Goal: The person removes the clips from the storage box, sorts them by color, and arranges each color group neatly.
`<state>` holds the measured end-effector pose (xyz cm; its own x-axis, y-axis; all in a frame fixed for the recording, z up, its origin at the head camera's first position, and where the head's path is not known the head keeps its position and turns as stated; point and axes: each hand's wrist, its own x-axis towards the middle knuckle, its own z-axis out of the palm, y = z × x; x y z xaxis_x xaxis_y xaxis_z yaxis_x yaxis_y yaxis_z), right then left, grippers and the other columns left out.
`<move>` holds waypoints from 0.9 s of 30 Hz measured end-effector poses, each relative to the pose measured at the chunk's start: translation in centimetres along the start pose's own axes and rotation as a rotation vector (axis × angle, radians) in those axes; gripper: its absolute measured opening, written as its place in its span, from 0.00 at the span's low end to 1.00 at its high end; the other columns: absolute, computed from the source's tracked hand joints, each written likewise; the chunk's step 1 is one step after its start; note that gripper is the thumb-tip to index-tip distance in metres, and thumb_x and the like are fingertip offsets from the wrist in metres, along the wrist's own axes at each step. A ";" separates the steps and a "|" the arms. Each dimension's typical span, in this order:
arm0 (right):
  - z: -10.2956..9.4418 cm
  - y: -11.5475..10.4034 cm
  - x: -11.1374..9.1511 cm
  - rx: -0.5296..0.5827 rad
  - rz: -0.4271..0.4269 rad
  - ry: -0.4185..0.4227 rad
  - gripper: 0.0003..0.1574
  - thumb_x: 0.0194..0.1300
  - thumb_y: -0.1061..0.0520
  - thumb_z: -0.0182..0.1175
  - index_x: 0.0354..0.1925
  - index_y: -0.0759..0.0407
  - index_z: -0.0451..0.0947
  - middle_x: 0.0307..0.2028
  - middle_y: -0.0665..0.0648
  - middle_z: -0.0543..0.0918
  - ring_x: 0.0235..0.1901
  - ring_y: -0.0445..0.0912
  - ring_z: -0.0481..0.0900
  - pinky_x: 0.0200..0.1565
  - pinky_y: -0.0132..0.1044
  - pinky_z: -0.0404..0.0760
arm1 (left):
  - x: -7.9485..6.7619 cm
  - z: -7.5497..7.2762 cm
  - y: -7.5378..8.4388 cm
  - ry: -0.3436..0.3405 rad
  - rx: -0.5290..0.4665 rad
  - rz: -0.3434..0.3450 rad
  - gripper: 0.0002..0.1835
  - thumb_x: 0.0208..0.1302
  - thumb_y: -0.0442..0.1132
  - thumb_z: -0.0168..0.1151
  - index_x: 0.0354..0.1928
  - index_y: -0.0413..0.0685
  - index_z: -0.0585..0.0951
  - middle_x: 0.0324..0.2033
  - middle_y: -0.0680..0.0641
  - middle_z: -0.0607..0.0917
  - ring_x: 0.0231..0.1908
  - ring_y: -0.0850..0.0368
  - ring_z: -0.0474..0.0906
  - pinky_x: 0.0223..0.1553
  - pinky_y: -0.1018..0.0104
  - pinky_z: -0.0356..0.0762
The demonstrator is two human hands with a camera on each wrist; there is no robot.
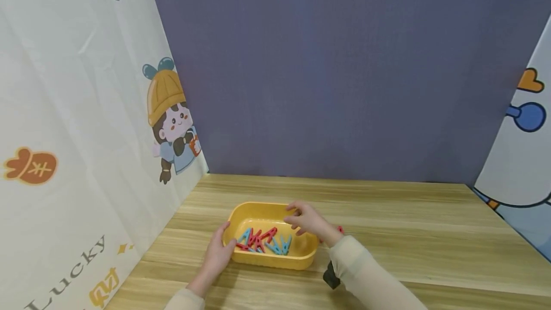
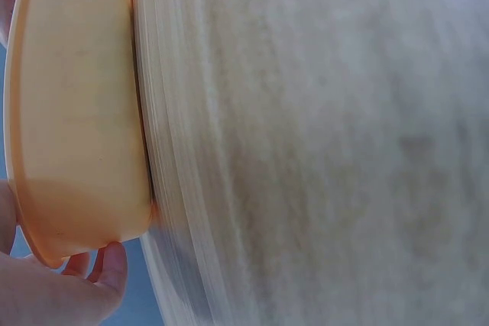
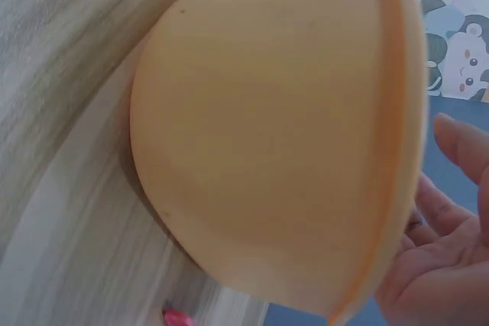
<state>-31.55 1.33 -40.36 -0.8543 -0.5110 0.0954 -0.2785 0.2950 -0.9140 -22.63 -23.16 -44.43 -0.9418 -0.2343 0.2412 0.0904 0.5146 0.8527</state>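
A yellow plastic basin (image 1: 275,261) sits on the wooden table, holding several red clothespins (image 1: 269,234) and blue clothespins (image 1: 286,245) toward its near side. My left hand (image 1: 218,251) grips the basin's left end; the left wrist view shows its fingers against the outer wall (image 2: 84,112), with the thumb at the rim. Over the basin's right side hovers my right hand (image 1: 309,220), its fingers loosely bent and spread. The right wrist view shows nothing between thumb and fingers; the basin's wall (image 3: 267,127) partly hides that hand.
Just right of the basin, a red piece (image 1: 340,229) lies on the table (image 1: 409,238), mostly hidden by the right wrist. A black object (image 1: 331,276) is beside the right sleeve. A dark curtain (image 1: 327,75) stands behind, with a printed white sheet (image 1: 94,118) at left.
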 end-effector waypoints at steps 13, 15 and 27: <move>1.9 -0.1 0.3 0.003 0.032 -0.029 0.25 0.61 0.59 0.60 0.52 0.72 0.70 0.32 0.59 0.74 0.32 0.56 0.77 0.28 0.45 0.82 | 0.0 0.2 -0.1 0.013 -0.011 0.024 0.27 0.58 0.27 0.54 0.61 0.28 0.64 0.59 0.27 0.64 0.60 0.31 0.58 0.60 0.40 0.54; 2.1 0.0 0.5 0.001 0.037 -0.030 0.25 0.61 0.58 0.60 0.52 0.72 0.70 0.32 0.58 0.74 0.32 0.56 0.77 0.28 0.45 0.82 | 0.0 0.2 -0.1 0.015 -0.010 0.025 0.27 0.58 0.27 0.54 0.61 0.29 0.64 0.59 0.27 0.64 0.60 0.31 0.58 0.60 0.41 0.54; 3.7 0.3 0.9 0.023 0.082 -0.037 0.24 0.60 0.60 0.60 0.51 0.73 0.69 0.30 0.57 0.75 0.28 0.53 0.76 0.26 0.44 0.81 | 0.0 0.2 -0.2 0.030 -0.002 0.028 0.27 0.58 0.27 0.55 0.60 0.29 0.65 0.58 0.27 0.65 0.59 0.31 0.58 0.60 0.40 0.55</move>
<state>-30.77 -2.00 -42.02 -0.8569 -0.5154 0.0061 -0.1982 0.3185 -0.9270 -22.69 -23.10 -44.65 -0.9288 -0.2445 0.2783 0.1170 0.5193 0.8465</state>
